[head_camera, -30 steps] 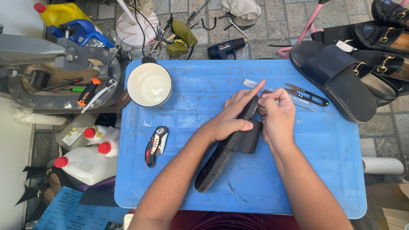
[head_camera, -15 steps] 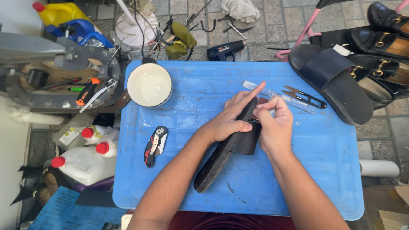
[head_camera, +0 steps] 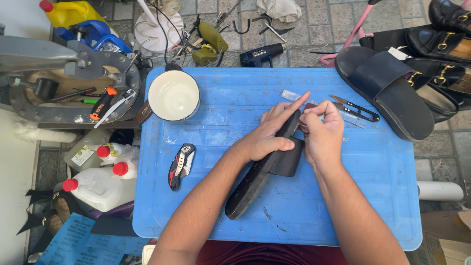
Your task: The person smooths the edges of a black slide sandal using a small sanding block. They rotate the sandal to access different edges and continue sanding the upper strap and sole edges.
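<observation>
A white label (head_camera: 82, 156) is seen on a pale plastic jug left of the blue worktop (head_camera: 392, 206). A white tag (head_camera: 401, 53) lies on the dark sandals at upper right.

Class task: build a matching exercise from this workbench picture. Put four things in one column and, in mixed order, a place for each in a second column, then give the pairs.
Things:
1. sandal
2. bowl
3. folding knife
4. snips

Places:
A. right of the hands, near the dark slide shoe
B. far left corner of the blue table
C. held on edge in both hands
D. lying left of the left forearm

Pairs: 1-C, 2-B, 3-D, 4-A
</observation>
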